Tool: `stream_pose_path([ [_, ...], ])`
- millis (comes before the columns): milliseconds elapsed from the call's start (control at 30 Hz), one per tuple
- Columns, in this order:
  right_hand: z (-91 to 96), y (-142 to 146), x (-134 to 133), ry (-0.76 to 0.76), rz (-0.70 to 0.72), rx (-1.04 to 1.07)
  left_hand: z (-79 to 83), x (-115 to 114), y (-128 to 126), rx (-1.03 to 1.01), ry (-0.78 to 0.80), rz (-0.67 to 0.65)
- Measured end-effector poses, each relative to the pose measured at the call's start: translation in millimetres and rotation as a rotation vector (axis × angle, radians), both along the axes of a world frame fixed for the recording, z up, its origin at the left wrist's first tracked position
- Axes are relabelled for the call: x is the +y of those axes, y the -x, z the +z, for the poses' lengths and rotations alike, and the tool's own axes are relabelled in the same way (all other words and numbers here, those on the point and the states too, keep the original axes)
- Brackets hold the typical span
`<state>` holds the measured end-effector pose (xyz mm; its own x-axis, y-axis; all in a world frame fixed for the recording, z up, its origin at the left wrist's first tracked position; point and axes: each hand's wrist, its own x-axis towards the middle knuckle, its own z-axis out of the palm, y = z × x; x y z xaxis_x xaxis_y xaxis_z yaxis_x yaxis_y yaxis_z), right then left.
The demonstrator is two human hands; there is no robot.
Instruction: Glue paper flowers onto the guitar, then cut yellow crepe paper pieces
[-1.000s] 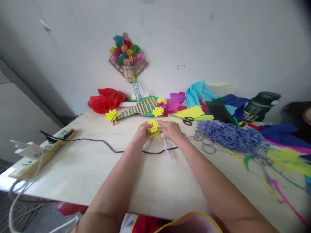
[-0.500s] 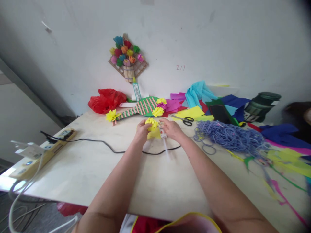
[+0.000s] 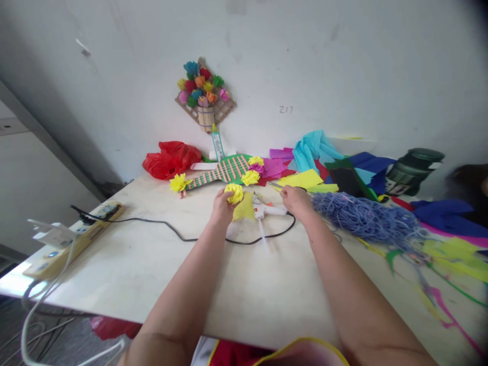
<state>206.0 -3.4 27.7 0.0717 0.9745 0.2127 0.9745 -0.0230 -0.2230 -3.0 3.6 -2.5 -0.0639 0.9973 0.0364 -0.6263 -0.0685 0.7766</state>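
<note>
A yellow crepe-paper flower (image 3: 235, 193) is pinched in the fingers of my left hand (image 3: 221, 207). My right hand (image 3: 296, 201) is closed over the handles of the scissors (image 3: 275, 185), whose blades point left; the handles are mostly hidden by the fingers. Between my hands a white hot glue gun (image 3: 271, 211) lies on the table, a clear glue stick jutting from it towards me. Beside it is a piece of yellow paper (image 3: 244, 209). Just behind, a green guitar-shaped craft (image 3: 233, 169) with pink strips carries yellow and magenta paper flowers.
A power strip (image 3: 76, 244) sits at the left edge; a black cord (image 3: 168, 230) runs from it across the table. Right of my hands lies a tangle of blue-purple cord (image 3: 366, 218). Coloured paper, a red plastic bag (image 3: 171, 160) and a dark green jar (image 3: 414, 170) line the back.
My right hand has left the flower and moved right to the scissors. The flower stays in my left hand, and the glue gun's body now shows fully.
</note>
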Motion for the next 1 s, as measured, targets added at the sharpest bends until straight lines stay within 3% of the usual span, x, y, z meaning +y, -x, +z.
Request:
stream_pose_path([
  [167,-13.0,-14,5,0.080,-0.095,-0.033,0.9,-1,0,-0.087,0.026,-0.078],
  [333,-20.4,-20,8,0.150,-0.085,-0.040,1.4,-4,0,-0.094,0.022,-0.059],
  [467,-12.7,-14,6,-0.028,0.005,0.023,3.9,-7,-3,-0.035,-0.010,-0.033],
  [533,-7.9,-3,4,-0.130,0.056,0.156,5.0,-8,-6,-0.005,-0.025,-0.031],
  [600,-4.8,13,1,-0.141,0.151,0.379,6.0,-11,-10,0.013,-0.031,-0.048],
  [800,-0.1,56,-16,0.137,0.315,1.041,7.7,-20,-17,0.012,-0.013,-0.148],
  [900,2.5,67,-23,0.216,0.351,1.154,7.5,-22,-17,-0.019,0.037,-0.165],
  [1000,-0.7,73,-22,0.196,0.314,1.147,7.8,-22,-19,-0.011,0.072,-0.180],
])
